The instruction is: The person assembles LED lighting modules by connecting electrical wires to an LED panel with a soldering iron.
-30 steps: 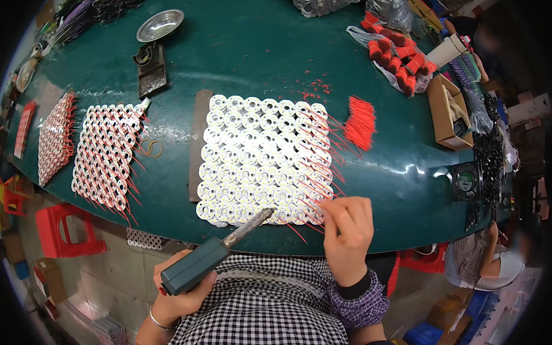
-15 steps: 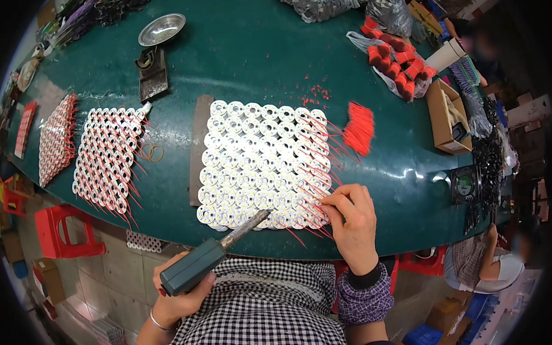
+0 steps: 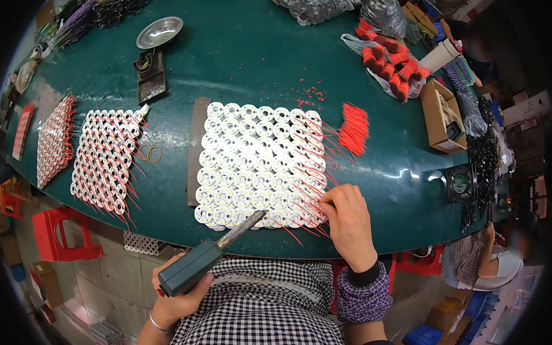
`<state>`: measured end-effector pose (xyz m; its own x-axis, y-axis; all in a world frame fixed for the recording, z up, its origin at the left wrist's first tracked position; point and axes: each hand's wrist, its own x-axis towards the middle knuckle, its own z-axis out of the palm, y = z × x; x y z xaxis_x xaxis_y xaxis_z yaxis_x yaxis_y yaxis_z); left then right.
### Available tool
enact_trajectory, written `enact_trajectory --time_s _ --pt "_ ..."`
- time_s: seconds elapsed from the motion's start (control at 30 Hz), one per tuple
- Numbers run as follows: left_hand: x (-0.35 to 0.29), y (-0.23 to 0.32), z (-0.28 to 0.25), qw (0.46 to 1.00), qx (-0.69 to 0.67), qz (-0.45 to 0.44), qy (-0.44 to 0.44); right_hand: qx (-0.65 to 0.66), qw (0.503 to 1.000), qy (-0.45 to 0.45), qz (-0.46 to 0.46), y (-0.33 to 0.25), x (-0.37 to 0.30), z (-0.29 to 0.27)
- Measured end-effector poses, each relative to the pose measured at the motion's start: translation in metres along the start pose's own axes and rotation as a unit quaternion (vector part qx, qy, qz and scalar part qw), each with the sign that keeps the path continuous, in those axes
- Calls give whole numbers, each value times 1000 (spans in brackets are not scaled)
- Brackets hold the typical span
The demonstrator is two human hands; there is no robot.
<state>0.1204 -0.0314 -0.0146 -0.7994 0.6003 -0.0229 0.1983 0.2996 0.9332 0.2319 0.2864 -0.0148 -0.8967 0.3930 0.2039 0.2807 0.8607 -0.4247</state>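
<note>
left hand [image 3: 177, 297] wrapped around the green handle of a soldering iron [image 3: 209, 255], tip tilted up onto the near edge of the white round-board panel [image 3: 257, 164]; right hand [image 3: 347, 221], wrist bent, pinching a red wire [image 3: 310, 203] at the panel's near right corner; loose red wires [image 3: 353, 128] beyond on the green surface [image 3: 254, 70]

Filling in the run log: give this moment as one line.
left hand: grips soldering iron, tip at panel edge | right hand: fingers on red wires at panel of white round boards | green table

Right hand [image 3: 349, 221] shifted slightly down-right along the near edge of the white disc array [image 3: 260, 164]; soldering iron [image 3: 212, 255] tip edged nearer.
</note>
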Motion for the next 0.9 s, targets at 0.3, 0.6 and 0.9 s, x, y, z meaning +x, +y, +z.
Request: enact_trajectory --time_s 0.3,0.6,0.9 --pt "-2 -5 1 1000 2 21 12 25 999 -9 24 6 -8 -7" --pt "1 3 2 1000 0 3 11 72 995 15 61 12 -12 2" --pt "-1 -4 1 1000 1 11 2 -1 987 110 114 -14 -19 -37"
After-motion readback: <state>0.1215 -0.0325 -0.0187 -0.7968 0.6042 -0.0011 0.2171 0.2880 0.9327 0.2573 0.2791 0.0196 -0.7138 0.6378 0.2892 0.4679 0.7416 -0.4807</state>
